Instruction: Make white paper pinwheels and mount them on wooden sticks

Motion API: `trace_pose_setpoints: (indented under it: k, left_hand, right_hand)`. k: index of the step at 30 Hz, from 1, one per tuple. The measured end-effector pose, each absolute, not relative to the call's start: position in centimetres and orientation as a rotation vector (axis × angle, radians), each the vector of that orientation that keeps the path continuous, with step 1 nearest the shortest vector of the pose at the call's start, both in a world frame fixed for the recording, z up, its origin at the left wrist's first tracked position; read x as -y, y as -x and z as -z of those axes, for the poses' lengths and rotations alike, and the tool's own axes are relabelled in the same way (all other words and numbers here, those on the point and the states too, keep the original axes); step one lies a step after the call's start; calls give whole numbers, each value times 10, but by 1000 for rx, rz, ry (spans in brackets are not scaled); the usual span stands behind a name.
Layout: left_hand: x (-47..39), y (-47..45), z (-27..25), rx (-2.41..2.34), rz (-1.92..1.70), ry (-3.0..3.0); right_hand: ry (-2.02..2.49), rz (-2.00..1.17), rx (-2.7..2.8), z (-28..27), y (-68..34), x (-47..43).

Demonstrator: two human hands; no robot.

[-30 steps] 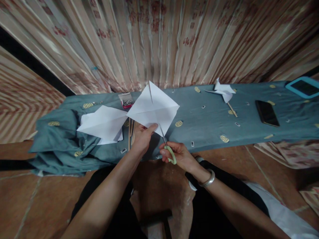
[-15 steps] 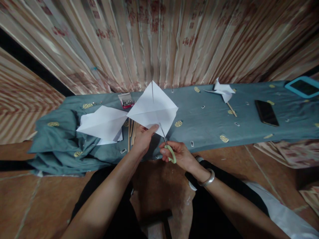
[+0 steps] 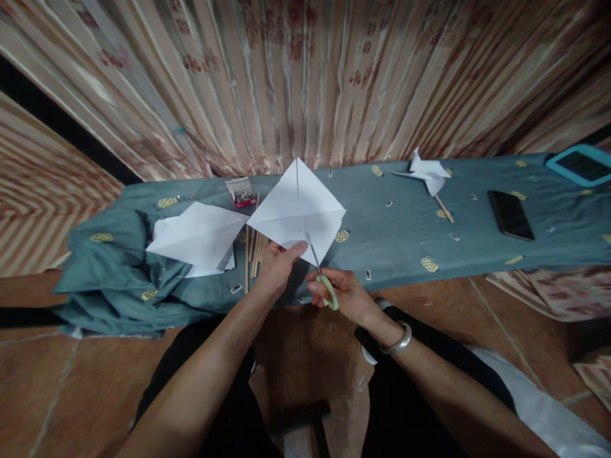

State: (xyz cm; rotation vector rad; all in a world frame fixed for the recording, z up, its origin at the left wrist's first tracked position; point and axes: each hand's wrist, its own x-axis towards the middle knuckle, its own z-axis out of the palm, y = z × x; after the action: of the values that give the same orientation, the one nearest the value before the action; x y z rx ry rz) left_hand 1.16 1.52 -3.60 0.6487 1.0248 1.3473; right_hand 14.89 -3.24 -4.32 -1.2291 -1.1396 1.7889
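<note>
A square sheet of white paper [image 3: 298, 207] is held up with one corner toward me, creased across and slit at its far corner. My left hand [image 3: 280, 264] pinches its lower left edge, thumb on top. My right hand [image 3: 341, 289] grips a pair of scissors [image 3: 328, 294] by pale green handles. The blades lie along the near corner of the paper, pointing toward its middle. Left of the held sheet rests a stack of white paper [image 3: 195, 235]. Thin wooden sticks [image 3: 252, 254] lie partly under the held sheet.
On the teal cloth [image 3: 382, 242] stand a small open box of metal pins [image 3: 243, 197], a paper pinwheel on a stick [image 3: 429, 177], a black phone [image 3: 510, 215] and a blue-framed tablet [image 3: 580, 166]. A patterned curtain [image 3: 296, 83] hangs behind.
The held sheet has shifted slightly right, and my left hand has moved a little with it. The scissors remain at the near corner, in nearly the same place.
</note>
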Motion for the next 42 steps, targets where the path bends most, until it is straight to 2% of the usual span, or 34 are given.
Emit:
trace_pose_setpoints:
  k: [42]
  left_hand:
    - [-5, -14, 41, -1022, -1222, -758]
  right_hand:
    - [1265, -1700, 1133, 34, -147, 29]
